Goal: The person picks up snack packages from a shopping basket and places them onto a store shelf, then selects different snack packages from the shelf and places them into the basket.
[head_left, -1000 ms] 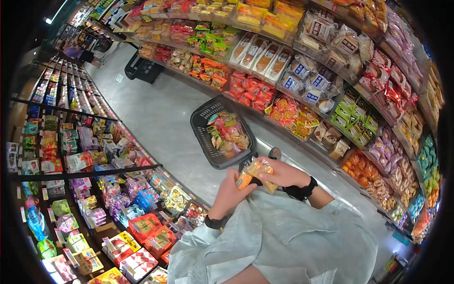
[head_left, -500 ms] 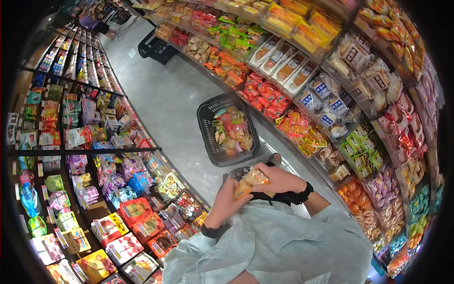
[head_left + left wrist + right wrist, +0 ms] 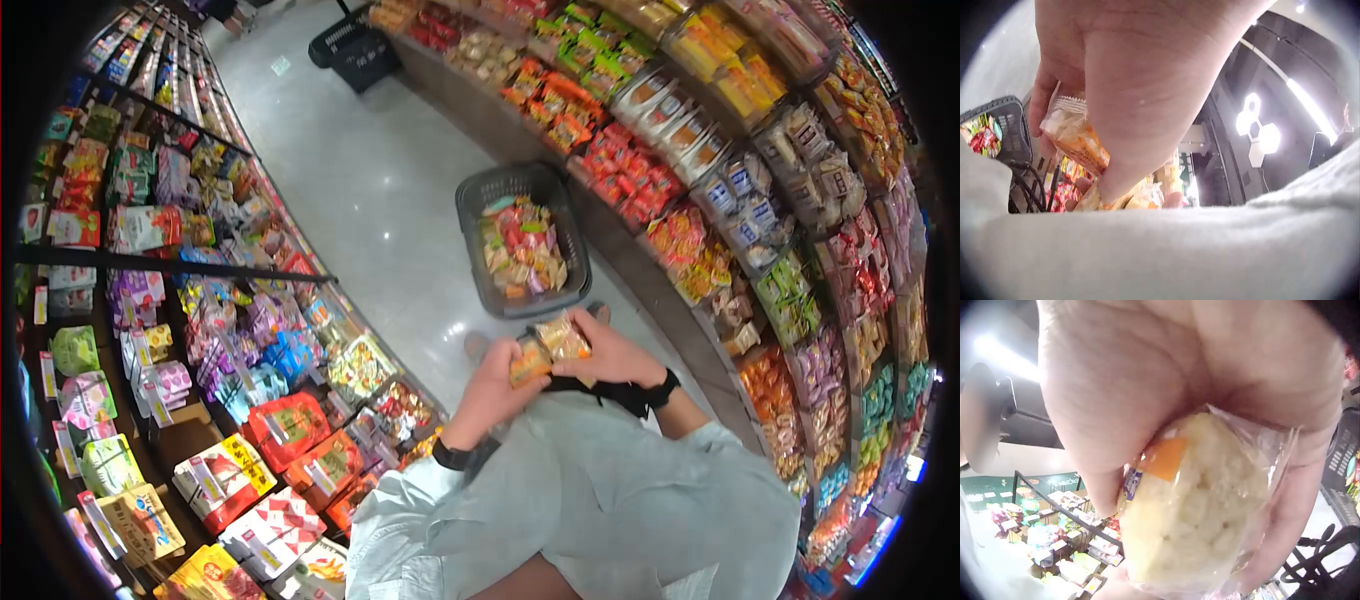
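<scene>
Held low in front of the body, my left hand (image 3: 497, 385) grips a small clear packet with orange print (image 3: 528, 362). In the left wrist view this orange-printed packet (image 3: 1079, 144) shows a crimped end and pale food inside, with the thumb pressed across it. My right hand (image 3: 625, 355) holds a second clear snack packet (image 3: 562, 340) close beside the first. Seen from the right wrist, the second packet (image 3: 1197, 512) contains a pale, lumpy snack and has an orange patch, with thumb and fingers around it.
A dark shopping basket (image 3: 474, 238) holding many colourful packets (image 3: 522, 245) stands on the floor just ahead. Farther up the aisle is another black basket (image 3: 355, 55). Shelves of packaged snacks line both sides, including red bags (image 3: 632, 170) and red boxes (image 3: 290, 425).
The head view has shifted, so the basket and right-hand shelves appear farther right, with the basket also larger. Both hands keep hold of their packets, which have turned slightly.
</scene>
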The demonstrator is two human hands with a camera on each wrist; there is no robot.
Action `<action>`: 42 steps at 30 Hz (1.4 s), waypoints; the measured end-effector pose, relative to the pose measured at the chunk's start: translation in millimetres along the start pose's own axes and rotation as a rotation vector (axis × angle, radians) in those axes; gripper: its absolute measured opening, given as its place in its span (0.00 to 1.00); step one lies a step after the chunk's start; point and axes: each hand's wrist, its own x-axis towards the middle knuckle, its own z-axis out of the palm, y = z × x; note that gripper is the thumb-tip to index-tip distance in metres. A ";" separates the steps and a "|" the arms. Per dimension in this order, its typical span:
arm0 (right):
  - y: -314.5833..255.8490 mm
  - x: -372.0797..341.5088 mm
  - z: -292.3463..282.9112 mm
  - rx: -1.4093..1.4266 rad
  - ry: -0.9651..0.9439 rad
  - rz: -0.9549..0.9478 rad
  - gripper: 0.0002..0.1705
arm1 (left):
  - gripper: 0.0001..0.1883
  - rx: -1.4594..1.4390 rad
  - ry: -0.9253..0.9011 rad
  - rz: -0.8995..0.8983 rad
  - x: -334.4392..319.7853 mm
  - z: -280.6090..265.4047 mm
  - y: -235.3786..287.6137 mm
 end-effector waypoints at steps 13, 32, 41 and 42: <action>-105.0 152.0 148.6 -0.276 -0.392 -0.145 0.44 | 0.29 -0.288 0.414 -0.269 -94.2 -148.8 -84.0; -187.9 494.8 110.7 0.093 -0.358 0.022 0.39 | 0.31 -0.006 0.379 -0.210 137.6 -393.1 -117.7; -214.7 621.9 34.5 0.699 -0.275 0.100 0.38 | 0.35 0.011 0.418 -0.152 290.4 -505.5 -120.7; -215.1 633.2 28.8 0.741 -0.256 0.082 0.39 | 0.35 0.003 0.405 -0.138 306.5 -515.5 -127.0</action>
